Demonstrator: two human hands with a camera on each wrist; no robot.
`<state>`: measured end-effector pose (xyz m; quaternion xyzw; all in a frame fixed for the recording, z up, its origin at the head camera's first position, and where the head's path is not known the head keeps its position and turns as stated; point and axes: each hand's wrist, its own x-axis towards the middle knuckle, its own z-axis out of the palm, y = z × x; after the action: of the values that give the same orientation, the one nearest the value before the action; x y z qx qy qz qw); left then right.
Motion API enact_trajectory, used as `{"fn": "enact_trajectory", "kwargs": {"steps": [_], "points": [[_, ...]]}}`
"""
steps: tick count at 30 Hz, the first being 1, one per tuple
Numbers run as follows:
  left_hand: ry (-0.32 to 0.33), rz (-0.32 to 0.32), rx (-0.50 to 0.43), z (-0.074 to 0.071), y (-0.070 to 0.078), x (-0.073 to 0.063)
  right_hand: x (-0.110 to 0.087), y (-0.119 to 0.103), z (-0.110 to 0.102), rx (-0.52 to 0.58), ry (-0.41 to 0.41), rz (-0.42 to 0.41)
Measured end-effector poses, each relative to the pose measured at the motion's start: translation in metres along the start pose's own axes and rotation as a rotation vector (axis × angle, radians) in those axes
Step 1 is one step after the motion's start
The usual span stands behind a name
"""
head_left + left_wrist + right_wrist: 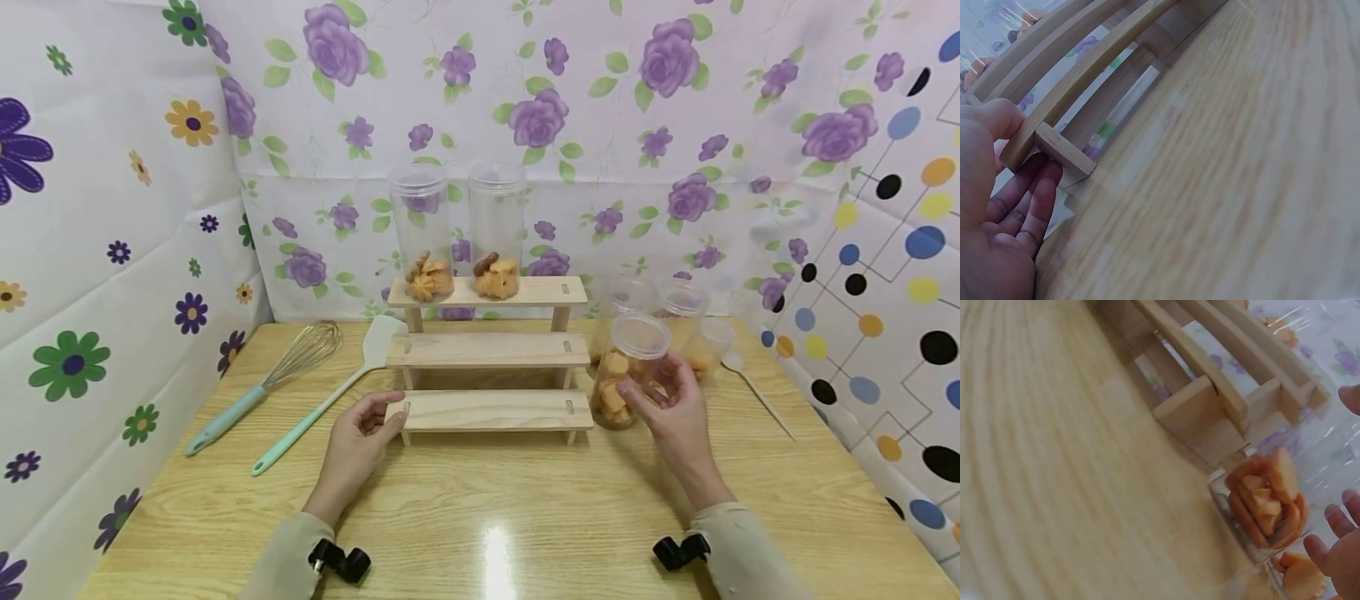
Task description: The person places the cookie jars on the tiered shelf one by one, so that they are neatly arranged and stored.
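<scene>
A three-tier wooden display rack (487, 412) stands mid-table. My left hand (363, 433) grips the left end of its lowest board. In the left wrist view the board's end lies between the thumb (1004, 119) and the fingers (1041, 200) under it. A clear lidded jar of cookies (613, 400) stands by the rack's right end. Around its right side is my right hand (675, 412), thumb in front, fingers spread; contact cannot be made out. The right wrist view shows the jar's cookies (1266, 506) beside the fingers (1319, 550).
Two cookie jars (423, 242) (497, 242) stand on the top board. Behind the right hand are two more jars (622, 300) (684, 300), a small cup (712, 337) and a spoon (761, 400). A whisk (262, 392) and a spatula (330, 400) lie left.
</scene>
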<state>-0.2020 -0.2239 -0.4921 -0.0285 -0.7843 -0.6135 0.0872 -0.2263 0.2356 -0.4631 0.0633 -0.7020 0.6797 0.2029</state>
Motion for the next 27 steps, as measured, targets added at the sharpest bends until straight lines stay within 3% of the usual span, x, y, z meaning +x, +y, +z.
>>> {"fn": "enact_trajectory", "kwargs": {"steps": [13,27], "points": [[-0.010,0.004,-0.009,0.000,0.002,0.000,-0.005,0.023,0.004,-0.085,-0.074,0.056],[-0.011,0.006,0.007,0.000,-0.001,0.000,-0.007,0.038,-0.001,-0.166,-0.090,0.023]]}}
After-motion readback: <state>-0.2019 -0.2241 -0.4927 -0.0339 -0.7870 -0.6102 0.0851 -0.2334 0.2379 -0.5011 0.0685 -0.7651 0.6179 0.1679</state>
